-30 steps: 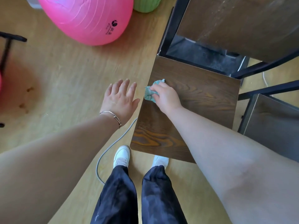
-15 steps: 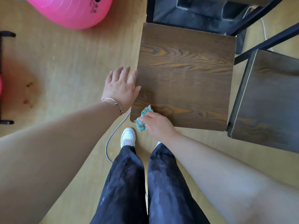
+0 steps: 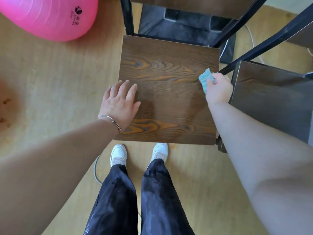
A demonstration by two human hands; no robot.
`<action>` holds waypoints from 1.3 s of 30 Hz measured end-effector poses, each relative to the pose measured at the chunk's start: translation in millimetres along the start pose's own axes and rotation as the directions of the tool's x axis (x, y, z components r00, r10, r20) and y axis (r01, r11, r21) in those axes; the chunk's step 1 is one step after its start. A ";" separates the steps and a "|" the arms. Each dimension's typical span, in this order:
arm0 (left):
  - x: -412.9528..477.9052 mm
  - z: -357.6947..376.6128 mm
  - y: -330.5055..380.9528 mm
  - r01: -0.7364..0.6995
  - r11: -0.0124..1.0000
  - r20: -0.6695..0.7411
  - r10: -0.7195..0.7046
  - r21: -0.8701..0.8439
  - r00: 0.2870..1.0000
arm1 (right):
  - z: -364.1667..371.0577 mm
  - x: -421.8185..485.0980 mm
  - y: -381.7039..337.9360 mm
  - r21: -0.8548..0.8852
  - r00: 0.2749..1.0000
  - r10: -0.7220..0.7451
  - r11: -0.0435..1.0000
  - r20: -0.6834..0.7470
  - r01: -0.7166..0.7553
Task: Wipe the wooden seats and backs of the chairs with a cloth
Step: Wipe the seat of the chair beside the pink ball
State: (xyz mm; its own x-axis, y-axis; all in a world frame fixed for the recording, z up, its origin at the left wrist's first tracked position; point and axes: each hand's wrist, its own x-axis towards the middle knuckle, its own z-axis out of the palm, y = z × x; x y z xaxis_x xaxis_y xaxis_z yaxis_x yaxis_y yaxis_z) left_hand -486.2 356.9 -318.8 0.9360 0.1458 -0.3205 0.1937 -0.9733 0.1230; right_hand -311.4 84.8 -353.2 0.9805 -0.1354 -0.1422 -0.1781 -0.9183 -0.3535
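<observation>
Fingers (image 3: 126,87) of the left hand (image 3: 119,104) lie spread flat on the left edge of the dark brown square wooden chair seat (image 3: 169,92) at mid-frame, while the right hand (image 3: 218,89) grips the bunched teal cloth (image 3: 205,80) at its right edge, the seat stretching leftward between them.

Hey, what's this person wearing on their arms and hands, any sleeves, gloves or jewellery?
No sleeves show on the left forearm or right forearm. A thin silver bangle circles the left wrist. The left hand and right hand wear no gloves; no rings visible.
</observation>
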 end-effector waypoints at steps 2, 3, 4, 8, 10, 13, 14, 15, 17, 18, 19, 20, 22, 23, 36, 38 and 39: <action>6.1 3.1 7.2 -0.001 1.000 0.004 0.001 -0.001 1.000 | 1.5 14.4 5.9 -0.011 0.999 0.005 1.000 0.042 -0.005; 9.2 4.4 9.9 -0.002 1.000 0.008 0.002 0.000 1.000 | 3.2 17.3 6.9 -0.011 0.998 0.005 1.000 0.065 -0.004; 12.4 5.5 11.9 -0.002 1.000 0.013 0.002 0.002 1.000 | 4.4 18.8 7.7 -0.011 0.997 0.004 1.000 0.080 -0.003; 24.7 7.6 14.9 0.004 1.000 0.024 -0.004 0.008 1.000 | 8.7 18.9 5.5 0.004 0.996 -0.003 1.000 0.093 0.003; 27.2 7.5 15.1 0.012 1.000 0.021 -0.012 -0.006 1.000 | 11.7 15.6 -0.9 0.008 0.990 -0.051 0.999 0.128 0.051; 25.0 6.4 13.9 0.025 0.999 0.012 -0.025 -0.024 1.000 | 18.8 2.8 -17.5 0.030 0.972 -0.149 0.989 0.182 0.146; 22.9 6.1 12.4 0.031 0.999 0.010 -0.031 -0.033 0.999 | 22.2 -3.2 -24.1 0.046 0.963 -0.179 0.984 0.203 0.173; 20.5 5.6 9.9 0.039 0.998 0.007 -0.038 -0.041 0.999 | 26.2 -10.7 -31.3 0.062 0.950 -0.213 0.977 0.227 0.204; 14.8 4.2 2.6 0.058 0.997 0.005 -0.057 -0.053 0.998 | 35.6 -28.4 -45.7 0.094 0.916 -0.293 0.956 0.274 0.278; 11.5 3.5 -2.0 0.068 0.996 0.007 -0.068 -0.054 0.998 | 40.3 -38.5 -52.5 0.114 0.895 -0.334 0.942 0.294 0.314; 8.1 2.6 -7.1 0.078 0.995 0.009 -0.078 -0.054 0.997 | 45.1 -49.5 -58.7 0.129 0.874 -0.374 0.928 0.312 0.351; 4.6 1.7 -12.4 0.086 0.995 0.008 -0.086 -0.056 0.996 | 49.6 -60.8 -63.8 0.138 0.852 -0.410 0.912 0.327 0.386; -2.3 0.0 -22.3 0.099 0.993 0.005 -0.099 -0.066 0.995 | 57.5 -84.3 -71.3 0.159 0.810 -0.468 0.884 0.355 0.440; -6.0 -0.6 -26.7 0.106 0.992 0.005 -0.106 -0.067 0.994 | 60.7 -96.0 -73.8 0.176 0.791 -0.491 0.871 0.365 0.459; -48.1 -4.6 -47.3 0.107 0.993 0.022 -0.107 -0.041 0.994 | 71.7 -222.3 -67.0 0.277 0.542 -0.575 0.798 0.612 0.535; -51.8 -7.3 -48.0 0.103 0.994 0.032 -0.102 -0.028 0.994 | 67.1 -229.5 -67.3 0.291 0.454 -0.571 0.785 0.684 0.547; -53.4 -9.0 -47.8 0.098 0.995 0.032 -0.098 -0.024 0.995 | 63.2 -230.0 -67.0 0.307 0.414 -0.568 0.781 0.711 0.544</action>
State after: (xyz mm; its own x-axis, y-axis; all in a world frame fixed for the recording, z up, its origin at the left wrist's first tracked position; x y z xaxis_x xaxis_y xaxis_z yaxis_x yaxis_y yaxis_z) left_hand -542.8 397.3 -299.1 0.9027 0.2344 -0.3608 0.2920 -0.9496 0.1137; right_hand -530.3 201.0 -355.3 0.4486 0.7303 -0.5152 0.3694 -0.6764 -0.6372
